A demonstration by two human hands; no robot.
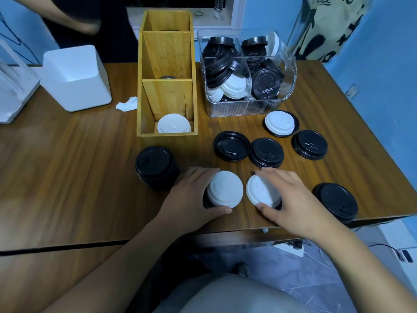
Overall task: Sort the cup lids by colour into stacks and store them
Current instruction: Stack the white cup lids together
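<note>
Under right grip (291,199), half-hidden white lid (259,192)

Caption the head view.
Left hand and right hand grip two white plastic cup lids on the brown wooden table.

Wooden rack (167,100) mostly hides 2 rear lids (168,77)

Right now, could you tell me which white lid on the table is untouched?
The white lid beside the clear bin; the left hand and right hand grip the others.
</note>
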